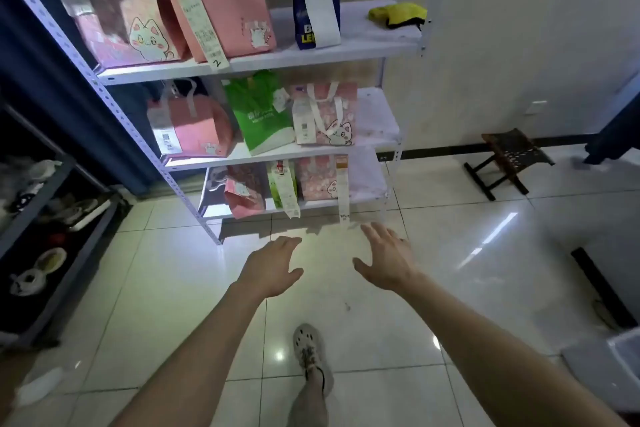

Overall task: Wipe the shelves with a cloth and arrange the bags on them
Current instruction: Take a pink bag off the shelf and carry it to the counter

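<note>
A white metal shelf unit [311, 57] stands ahead with three visible levels. Two pink cat bags [135, 17] and a dark blue bag [304, 28] stand on the upper level, and a yellow cloth [398, 14] lies at its right end. The middle level holds a pink bag [201, 128], a green bag [259, 114] and a small pink cat bag [332, 121]. Several bags [311, 180] with long receipts fill the lowest level. My left hand [273, 267] and my right hand [388, 260] hover open above the floor in front of the lowest level, holding nothing.
A dark low rack [52, 236] with shoes stands at the left. A small folding stool [509, 159] is by the right wall. A pale plastic bin [616, 367] sits at the lower right. My foot in a clog [308, 350] is on the tiled floor.
</note>
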Demonstrator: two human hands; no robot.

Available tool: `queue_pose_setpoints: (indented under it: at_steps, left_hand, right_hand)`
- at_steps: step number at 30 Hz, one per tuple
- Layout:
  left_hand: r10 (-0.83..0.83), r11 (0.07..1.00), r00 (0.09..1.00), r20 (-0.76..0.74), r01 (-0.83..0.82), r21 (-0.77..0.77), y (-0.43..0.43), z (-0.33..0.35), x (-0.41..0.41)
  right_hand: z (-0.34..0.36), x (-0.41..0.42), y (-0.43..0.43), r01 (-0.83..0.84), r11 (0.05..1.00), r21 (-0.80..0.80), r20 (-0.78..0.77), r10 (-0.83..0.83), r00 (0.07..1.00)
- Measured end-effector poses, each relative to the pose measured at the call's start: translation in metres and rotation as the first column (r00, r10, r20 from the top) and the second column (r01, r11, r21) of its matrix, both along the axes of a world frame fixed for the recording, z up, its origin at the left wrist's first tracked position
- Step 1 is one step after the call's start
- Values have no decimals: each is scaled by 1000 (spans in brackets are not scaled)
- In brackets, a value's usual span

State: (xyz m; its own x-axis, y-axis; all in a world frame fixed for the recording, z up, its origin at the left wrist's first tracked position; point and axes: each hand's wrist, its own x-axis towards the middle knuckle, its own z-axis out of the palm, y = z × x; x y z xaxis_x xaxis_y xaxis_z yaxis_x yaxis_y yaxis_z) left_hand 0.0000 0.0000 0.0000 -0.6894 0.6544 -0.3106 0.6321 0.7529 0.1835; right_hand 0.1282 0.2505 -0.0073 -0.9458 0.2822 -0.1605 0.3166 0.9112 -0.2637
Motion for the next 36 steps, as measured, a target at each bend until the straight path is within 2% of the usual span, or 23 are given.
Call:
queue_pose_setpoints:
  at_steps: [10,14,25,30,36]
  left_hand:
    - [19,1000,987,158,-17,-19,61,-71,-153]
    - [33,999,976,216,-31,-11,86,-94,-203]
    - [177,981,920,349,-195,19,143,-178,-274]
    - [298,938,865,404,-344,43,168,-238,-289]
    - [375,893,806,457,-447,56,201,-338,-322]
  right_hand:
    - [-55,-147,41,107,993,-59,146,-97,984]
    - [-73,-196,56,156,983,-99,158,-139,978]
    - [-152,-289,126,192,968,-163,221,-154,963]
    - [-214,-325,159,177,963,-201,208,-135,969]
    - [-324,-368,182,228,938,-263,250,-162,955]
